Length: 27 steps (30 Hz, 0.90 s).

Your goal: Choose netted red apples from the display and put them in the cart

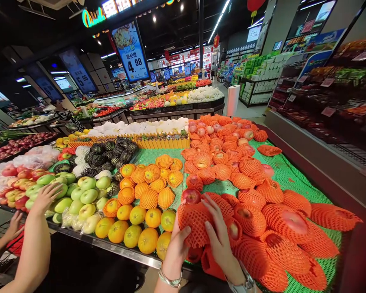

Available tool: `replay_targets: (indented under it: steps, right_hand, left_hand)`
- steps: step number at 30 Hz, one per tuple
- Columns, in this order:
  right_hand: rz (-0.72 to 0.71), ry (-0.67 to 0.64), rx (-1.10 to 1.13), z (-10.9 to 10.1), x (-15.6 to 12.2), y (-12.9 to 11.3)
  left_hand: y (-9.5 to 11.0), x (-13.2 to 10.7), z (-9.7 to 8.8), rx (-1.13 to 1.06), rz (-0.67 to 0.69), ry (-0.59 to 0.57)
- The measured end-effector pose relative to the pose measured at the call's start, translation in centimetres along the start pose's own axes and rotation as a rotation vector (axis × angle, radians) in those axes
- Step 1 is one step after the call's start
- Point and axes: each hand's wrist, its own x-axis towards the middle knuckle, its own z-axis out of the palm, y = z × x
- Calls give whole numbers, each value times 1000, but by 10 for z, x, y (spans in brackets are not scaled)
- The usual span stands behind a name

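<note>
In front of me, my left hand (pixel 177 243), with a bracelet at the wrist, is closed around the left side of an apple in an orange foam net (pixel 196 225). From the other side my right hand (pixel 218 231), wearing a watch, grips the same netted apple, fingers over its top and side. Most of its skin is covered by the net. Just behind it shows a bare red apple top (pixel 191 196); I cannot tell whether it belongs to the held piece. Around and under my hands lie many netted apples (pixel 251 219) on a green mat (pixel 305 185).
Left of my hands lie oranges (pixel 148 240), green apples (pixel 88 196) and dark-netted fruit (pixel 102 154). Another person's hand (pixel 50 197) reaches over the green apples, with a further hand (pixel 15 228) beside it. A metal edge (pixel 110 245) runs along the stand's front; shelves (pixel 317 106) stand right.
</note>
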Motion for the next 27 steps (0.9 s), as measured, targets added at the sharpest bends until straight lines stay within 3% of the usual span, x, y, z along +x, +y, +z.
replay_targets:
  steps: [3,6,10,13,15,18,21,24,27]
  right_hand:
    - [246,10,143,-10,6,6]
    - [398,-142,309,-23,9,3]
    - [417,-245,355,-24,5,-9]
    - [398,-136,278,-18,11,-4]
    - [370,1,250,-21,25,6]
    - [408,144,321,-41,57,21]
    - [569,119,423,-71,94,33]
    - [644,77,395,-96,125,54]
    - [677,52,275,-108,145,84]
  left_hand:
    - [1,3,0,128,142,21]
    - [2,7,-1,375,339,60]
    - [-8,13,1,718,563,188]
    - [-21,24,12,863,718,92]
    - [-26,37,27,922,713,20]
    - [-18,65,56,1057,511,-176]
    - [4,92,72,1265,289,-464]
    - [28,103,58,1334,283,-521]
    - [37,97,13,1227,334,-392]
